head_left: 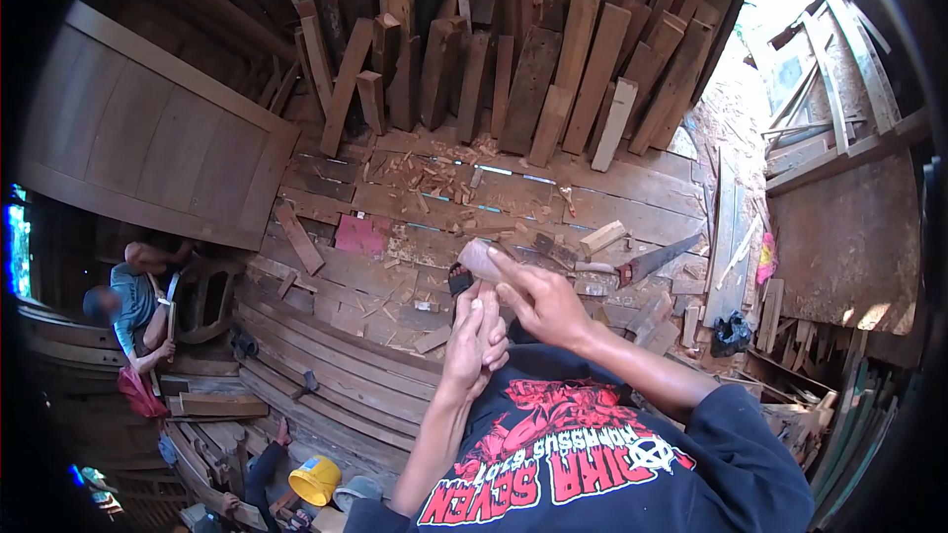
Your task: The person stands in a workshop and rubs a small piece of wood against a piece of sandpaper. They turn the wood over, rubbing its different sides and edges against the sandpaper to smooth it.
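Right hand (543, 298) has piece (480, 259) above floor (592, 199), fingers clamped on it; long axis slants, far end pointing forward-left. Left hand (476, 341) just below, fingers curled together. Saw (660, 261) lies toward floor's right edge. Yellow bucket (314, 482) sits lower left, mouth showing, contents unclear; black bag (732, 334) lower right, contents hidden.

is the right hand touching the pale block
Touching: the head view shows the right hand with a fingertip laid over the edge of the pale block.
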Action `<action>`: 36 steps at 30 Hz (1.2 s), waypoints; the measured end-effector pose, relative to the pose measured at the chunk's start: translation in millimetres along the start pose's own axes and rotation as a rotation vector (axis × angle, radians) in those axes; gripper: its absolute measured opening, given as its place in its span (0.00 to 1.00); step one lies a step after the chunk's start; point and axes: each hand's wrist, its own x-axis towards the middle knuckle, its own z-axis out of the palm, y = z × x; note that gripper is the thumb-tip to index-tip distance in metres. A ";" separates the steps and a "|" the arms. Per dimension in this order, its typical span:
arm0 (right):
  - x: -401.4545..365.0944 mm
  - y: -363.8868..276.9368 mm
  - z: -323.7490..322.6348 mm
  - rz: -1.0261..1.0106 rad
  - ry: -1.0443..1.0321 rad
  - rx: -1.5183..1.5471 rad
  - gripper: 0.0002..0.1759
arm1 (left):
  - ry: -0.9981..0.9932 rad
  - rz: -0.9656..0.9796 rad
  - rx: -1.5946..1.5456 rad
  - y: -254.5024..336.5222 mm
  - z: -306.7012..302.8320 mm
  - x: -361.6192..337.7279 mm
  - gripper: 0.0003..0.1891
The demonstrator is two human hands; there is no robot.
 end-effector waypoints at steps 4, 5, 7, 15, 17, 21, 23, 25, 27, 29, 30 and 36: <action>2.8 -6.7 -1.8 -0.016 0.074 0.061 0.30 | -0.004 -0.009 -0.099 4.0 5.8 8.4 0.18; -1.1 -11.7 2.7 -0.027 0.111 0.078 0.30 | -0.004 -0.012 -0.109 5.0 6.7 7.9 0.18; -16.0 -22.3 3.5 -0.047 0.074 0.132 0.29 | 0.003 -0.031 -0.117 3.4 0.4 12.0 0.18; -21.0 -16.2 -9.4 -0.033 0.024 0.117 0.30 | 0.017 -0.084 -0.126 -0.4 3.7 14.1 0.19; -7.0 5.3 -8.8 -0.083 0.162 -0.022 0.30 | -0.025 -0.076 -0.112 -1.5 10.1 14.7 0.15; -21.2 -17.8 -15.7 -0.097 0.016 -0.029 0.30 | -0.018 -0.077 -0.175 -2.2 10.2 17.3 0.12; -14.8 -14.4 -21.2 -0.083 0.046 -0.078 0.30 | 0.007 -0.093 -0.135 -0.2 5.4 20.1 0.14; 4.9 6.9 -25.6 -0.015 0.178 -0.091 0.29 | -0.081 -0.069 -0.063 2.2 24.4 13.8 0.14; -11.0 -4.1 -25.2 -0.063 0.092 -0.114 0.28 | -0.074 -0.042 -0.020 0.1 23.1 17.7 0.15; -23.9 -12.4 -27.8 -0.076 -0.028 -0.070 0.28 | -0.015 -0.030 0.086 -6.4 16.8 18.3 0.16; -19.5 2.8 -23.9 -0.056 0.063 -0.069 0.29 | -0.002 -0.001 0.117 -9.9 20.9 17.8 0.16; -28.6 -11.9 -27.4 -0.086 0.011 -0.030 0.31 | 0.000 -0.037 0.154 -17.9 2.2 27.6 0.19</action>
